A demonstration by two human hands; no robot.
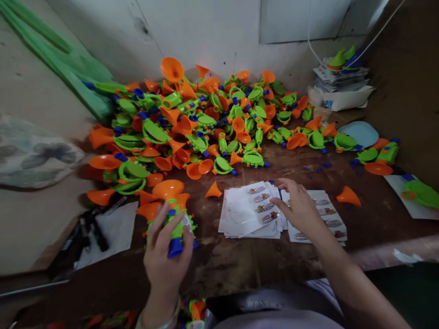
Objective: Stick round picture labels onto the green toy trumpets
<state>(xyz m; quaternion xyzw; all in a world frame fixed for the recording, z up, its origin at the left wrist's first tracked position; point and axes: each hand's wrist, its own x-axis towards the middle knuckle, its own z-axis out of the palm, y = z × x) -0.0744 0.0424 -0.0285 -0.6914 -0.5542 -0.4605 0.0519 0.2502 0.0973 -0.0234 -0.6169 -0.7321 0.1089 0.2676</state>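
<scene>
My left hand (167,249) is wrapped round a green toy horn (175,218) with an orange bell and a blue mouthpiece, held upright near the table's front edge. My right hand (299,206) rests on a spread of white sticker sheets (252,210). Its fingertips are pinched at the edge of one sheet, and I cannot make out whether a sticker is between them. The sheets lie side by side on the dark wooden table (240,260).
A big heap of green, orange and blue toy horns (192,123) fills the back of the table against the wall. Loose orange cones (348,195) lie near the sheets. A paper stack (339,87) and blue plate (361,132) stand at the right.
</scene>
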